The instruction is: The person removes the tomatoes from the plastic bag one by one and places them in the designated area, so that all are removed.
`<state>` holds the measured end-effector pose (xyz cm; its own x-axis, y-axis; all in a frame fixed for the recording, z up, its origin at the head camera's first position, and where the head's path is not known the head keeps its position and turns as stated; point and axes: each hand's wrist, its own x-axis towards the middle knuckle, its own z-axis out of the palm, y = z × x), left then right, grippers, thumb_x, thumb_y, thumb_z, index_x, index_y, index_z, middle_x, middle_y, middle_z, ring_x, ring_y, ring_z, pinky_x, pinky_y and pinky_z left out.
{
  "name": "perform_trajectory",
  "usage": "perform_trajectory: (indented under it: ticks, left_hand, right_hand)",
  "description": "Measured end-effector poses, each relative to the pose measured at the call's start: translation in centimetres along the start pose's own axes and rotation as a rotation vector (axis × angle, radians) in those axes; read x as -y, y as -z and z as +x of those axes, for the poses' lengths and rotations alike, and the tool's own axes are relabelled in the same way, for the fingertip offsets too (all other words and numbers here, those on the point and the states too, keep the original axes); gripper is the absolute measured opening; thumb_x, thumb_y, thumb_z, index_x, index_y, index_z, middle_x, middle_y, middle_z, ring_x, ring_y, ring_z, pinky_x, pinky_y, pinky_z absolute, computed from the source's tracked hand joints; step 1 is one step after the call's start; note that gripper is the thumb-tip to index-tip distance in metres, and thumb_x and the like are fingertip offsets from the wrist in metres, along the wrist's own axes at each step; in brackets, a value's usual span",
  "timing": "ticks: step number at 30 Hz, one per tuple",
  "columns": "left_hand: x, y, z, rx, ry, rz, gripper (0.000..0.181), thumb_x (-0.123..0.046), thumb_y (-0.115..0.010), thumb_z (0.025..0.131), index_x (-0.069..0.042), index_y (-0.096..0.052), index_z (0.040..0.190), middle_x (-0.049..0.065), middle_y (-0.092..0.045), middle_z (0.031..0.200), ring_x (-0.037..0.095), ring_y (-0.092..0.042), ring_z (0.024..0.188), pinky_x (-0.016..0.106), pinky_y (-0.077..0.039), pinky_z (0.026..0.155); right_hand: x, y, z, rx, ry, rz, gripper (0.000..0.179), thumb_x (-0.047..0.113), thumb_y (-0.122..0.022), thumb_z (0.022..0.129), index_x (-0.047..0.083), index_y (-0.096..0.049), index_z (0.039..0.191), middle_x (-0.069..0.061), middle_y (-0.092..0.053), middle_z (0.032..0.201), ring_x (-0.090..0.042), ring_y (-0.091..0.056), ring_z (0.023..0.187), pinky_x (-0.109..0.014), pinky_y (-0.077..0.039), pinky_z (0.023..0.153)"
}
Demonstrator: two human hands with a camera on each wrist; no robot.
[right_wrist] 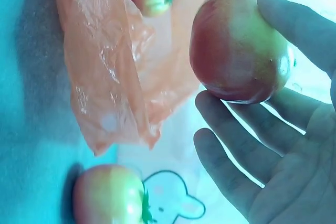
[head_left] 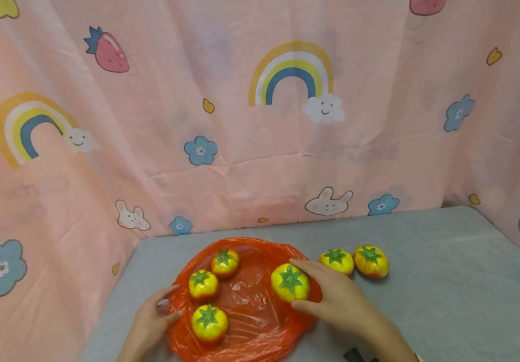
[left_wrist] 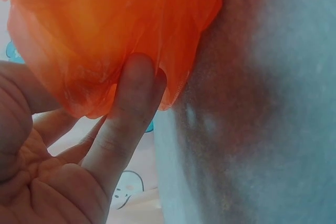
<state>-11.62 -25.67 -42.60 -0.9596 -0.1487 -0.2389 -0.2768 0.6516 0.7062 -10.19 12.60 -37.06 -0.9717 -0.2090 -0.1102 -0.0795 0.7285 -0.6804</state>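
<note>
My right hand grips a yellow-and-red tomato with a green star-shaped top, thumb on one side and fingers on the other. In the right wrist view this tomato is held up beside the red plastic bag. On the left, my left hand holds the edge of the spread bag between thumb and fingers; its fingertips overlap the thin plastic in the left wrist view. Three more tomatoes lie in the bag's left part: a back one, a middle one and a front one.
Two tomatoes sit on the grey table right of the bag: one just behind my right hand and another beside it. A pink printed curtain hangs along the table's back and sides. A small dark object shows at the bottom edge.
</note>
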Motion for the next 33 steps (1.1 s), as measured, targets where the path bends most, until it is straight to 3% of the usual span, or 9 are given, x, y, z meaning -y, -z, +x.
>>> perform_trajectory:
  ticks: [10, 15, 28, 33]
  left_hand:
    - [0.3, 0.1, 0.3, 0.014, 0.018, 0.008, 0.057, -0.003, -0.072, 0.087, -0.008, -0.053, 0.141, 0.024, -0.057, 0.132, 0.031, -0.069, 0.098, 0.042, -0.063, 0.073]
    - [0.3, 0.1, 0.3, 0.01, 0.008, 0.0, 0.057, -0.003, -0.073, 0.087, -0.007, -0.054, 0.141, 0.024, -0.057, 0.132, 0.032, -0.07, 0.099, 0.042, -0.063, 0.073]
    - [0.3, -0.2, 0.3, 0.009, 0.04, 0.009, 0.057, -0.001, -0.072, 0.087, -0.009, -0.054, 0.14, 0.024, -0.056, 0.133, 0.033, -0.069, 0.1, 0.041, -0.064, 0.071]
    - [0.3, -0.2, 0.5, 0.012, 0.018, 0.004, 0.058, -0.001, -0.072, 0.087, -0.009, -0.053, 0.141, 0.025, -0.058, 0.13, 0.034, -0.069, 0.101, 0.043, -0.063, 0.072]
  right_hand:
    - [-2.0, 1.0, -1.2, -0.033, 0.041, -0.054, 0.075, 0.048, -0.083, 0.076, 0.031, -0.053, 0.142, 0.003, -0.056, 0.145, -0.025, -0.053, 0.134, -0.057, -0.048, 0.106]
    - [-2.7, 1.2, -1.2, -0.014, 0.002, -0.078, 0.076, 0.051, -0.082, 0.075, 0.032, -0.052, 0.143, 0.0, -0.056, 0.145, -0.026, -0.054, 0.132, -0.06, -0.047, 0.105]
    - [-2.9, 1.2, -0.8, 0.017, -0.038, -0.093, 0.077, 0.051, -0.083, 0.074, 0.034, -0.052, 0.142, -0.001, -0.055, 0.146, -0.026, -0.055, 0.132, -0.061, -0.047, 0.105]
    - [-3.2, 1.4, -0.8, -0.003, -0.016, -0.107, 0.077, 0.052, -0.082, 0.074, 0.031, -0.052, 0.142, -0.001, -0.055, 0.146, -0.027, -0.055, 0.131, -0.06, -0.047, 0.105]
